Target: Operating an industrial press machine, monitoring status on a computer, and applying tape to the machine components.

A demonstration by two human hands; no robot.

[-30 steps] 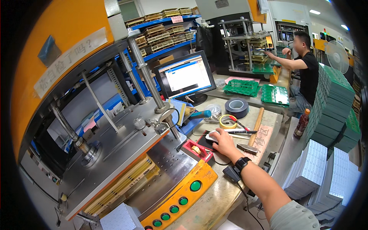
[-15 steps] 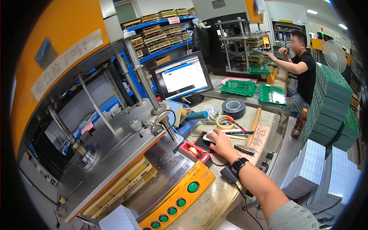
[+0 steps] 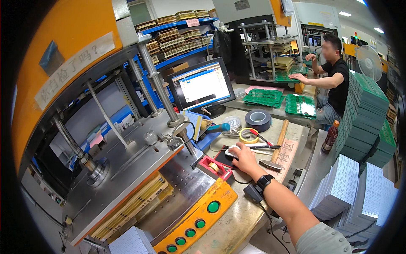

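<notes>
My right hand (image 3: 245,159) rests over a white computer mouse (image 3: 231,151), its fingers curled round it. The mouse sits on a black mouse pad (image 3: 223,157), partly covered by the hand. Beyond it stands a lit monitor (image 3: 202,88) with a mostly white window on its screen. Right beside the hand lie a black pen (image 3: 266,147) and a hammer (image 3: 279,146) with a wooden handle. A red tape dispenser (image 3: 215,167) is just left of the mouse pad. My left hand is out of the picture.
A press (image 3: 127,161) with an orange button panel (image 3: 198,220) fills the left. Tape rolls (image 3: 258,120) lie behind the hand. Stacks of green circuit boards (image 3: 363,110) and white panels (image 3: 338,182) stand at the right. A co-worker (image 3: 334,76) sits at the far bench.
My right hand stays on the mouse, almost unmoved. The co-worker's nearer hand has dropped from the stack at the far press to the green boards on the bench.
</notes>
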